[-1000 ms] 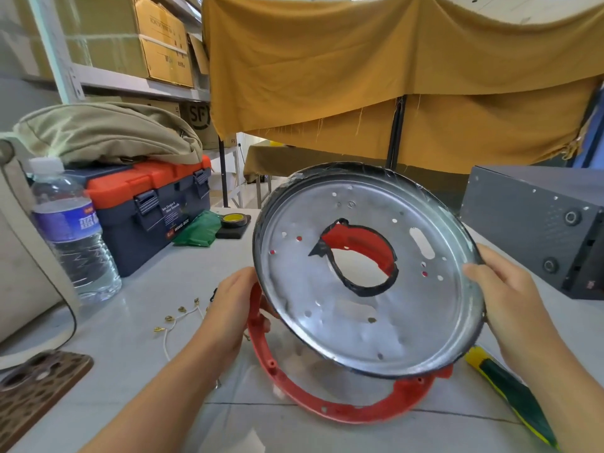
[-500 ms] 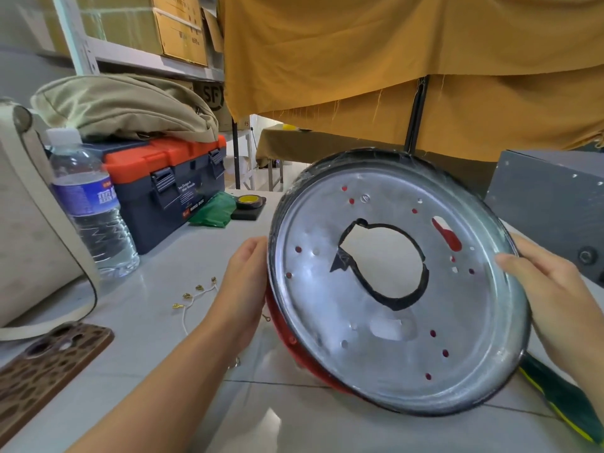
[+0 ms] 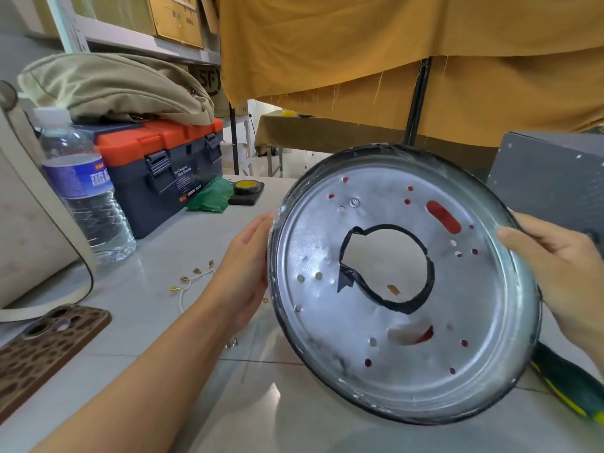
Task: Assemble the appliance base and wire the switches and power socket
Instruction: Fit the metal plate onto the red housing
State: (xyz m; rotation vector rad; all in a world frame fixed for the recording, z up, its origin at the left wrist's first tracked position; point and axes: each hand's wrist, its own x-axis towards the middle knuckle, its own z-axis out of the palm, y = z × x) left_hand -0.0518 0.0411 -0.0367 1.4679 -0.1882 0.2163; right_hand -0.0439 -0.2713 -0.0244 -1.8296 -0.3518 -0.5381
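I hold a round metal base plate (image 3: 474, 322) tilted up off the table, its face toward me. It has a black rim, several small holes and a black-edged centre opening. My left hand (image 3: 245, 266) grips its left rim and my right hand (image 3: 562, 266) grips its right rim, thumb on the front. A red plastic ring (image 3: 443, 216) lies behind the plate and shows only through the slots and holes. White wires with gold terminals (image 3: 192, 279) lie on the table left of my left hand.
A green-and-yellow screwdriver handle (image 3: 568, 387) lies under the plate's right edge. A toolbox (image 3: 157, 165), water bottle (image 3: 85, 197), phone (image 3: 42, 348) and tape roll (image 3: 248, 186) are at the left. A grey metal box (image 3: 555, 178) stands at the right. Small screws (image 3: 230, 343) lie near my left wrist.
The red ring, seen below the plate a second ago, now sits hidden behind it. Plate and hands have shifted right in view and closer.
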